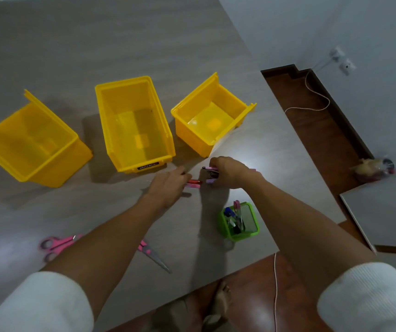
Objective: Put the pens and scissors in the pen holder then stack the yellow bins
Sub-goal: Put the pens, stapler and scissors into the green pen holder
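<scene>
The right hand (228,172) is clenched around a bunch of pens (210,172); the left hand (167,185) pinches two more — red and pink (194,183). Near right stands the green pen holder (239,222), scissors (55,245) near left, three yellow bins (132,123) beyond on the worktop (120,44).

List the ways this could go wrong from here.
1. The green pen holder stands near the table edge; pushing more pens in may tip it off.
2. The right hand grips several pens at once; one may slip.
3. The pink scissors lie under the left forearm, which may drag them.

Head camera looks steeply down, close over the grey table (120,44).
</scene>
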### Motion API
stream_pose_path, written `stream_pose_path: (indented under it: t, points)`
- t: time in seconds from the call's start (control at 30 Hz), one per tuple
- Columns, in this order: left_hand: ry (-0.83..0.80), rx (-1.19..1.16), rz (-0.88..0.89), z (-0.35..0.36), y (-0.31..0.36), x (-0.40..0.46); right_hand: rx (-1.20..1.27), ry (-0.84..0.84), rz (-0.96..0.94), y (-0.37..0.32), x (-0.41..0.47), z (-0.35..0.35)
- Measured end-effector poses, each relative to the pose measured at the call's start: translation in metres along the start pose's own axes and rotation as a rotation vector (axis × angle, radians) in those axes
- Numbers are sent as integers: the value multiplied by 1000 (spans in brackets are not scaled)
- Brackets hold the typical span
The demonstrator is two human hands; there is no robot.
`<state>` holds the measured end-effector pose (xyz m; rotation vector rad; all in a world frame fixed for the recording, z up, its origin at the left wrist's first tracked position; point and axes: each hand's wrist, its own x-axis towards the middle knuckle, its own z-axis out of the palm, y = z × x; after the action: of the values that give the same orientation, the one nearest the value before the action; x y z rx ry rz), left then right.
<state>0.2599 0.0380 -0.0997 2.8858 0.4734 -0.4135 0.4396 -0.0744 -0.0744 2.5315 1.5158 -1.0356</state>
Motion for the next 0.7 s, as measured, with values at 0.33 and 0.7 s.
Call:
stream_pose_path:
  t: [0.33,0.7]
  points:
    - [483,-574,-344,-39,50,-48,302,296,-121,20,-65,-47]
    - [911,-994,-577,-65,170,-107,454,454,-258,35,-167,-36]
